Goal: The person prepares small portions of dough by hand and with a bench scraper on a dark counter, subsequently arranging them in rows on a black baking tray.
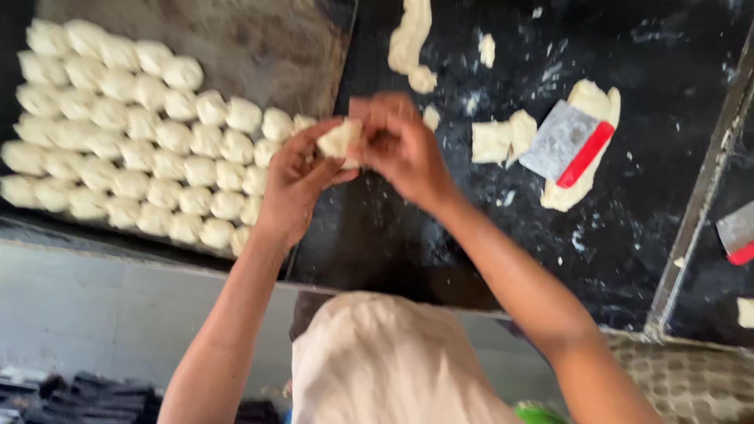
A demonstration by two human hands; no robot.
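Two hands meet over the near edge of a black worktop (440, 235), dusted with flour and dotted with crumbs of dough. A low grey ledge runs under that worktop, and a metal strip at the right divides it from a second dark surface. The left hand (294, 184) and the right hand (400, 145) both close their fingers around one small piece of dough (339, 140), pinched between them just beside the corner of a dark metal tray (267, 47). The piece is blurred and roughly blocky, so no clear long axis or pointing direction can be told.

On the tray lie rows of pale dough balls (126, 133), several dozen, packed touching one another in slanting lines; the far right part of the tray is bare. On the worktop, a long strip of dough (412, 35) lies at the top, two cut chunks (503, 140) sit side by side, and one flat scraper with a red handle (567, 143) rests on a larger slab of dough (593, 98). A second scraper (738, 233) shows at the right edge, partly cut off. A pale cloth garment (385, 361) fills the bottom centre.
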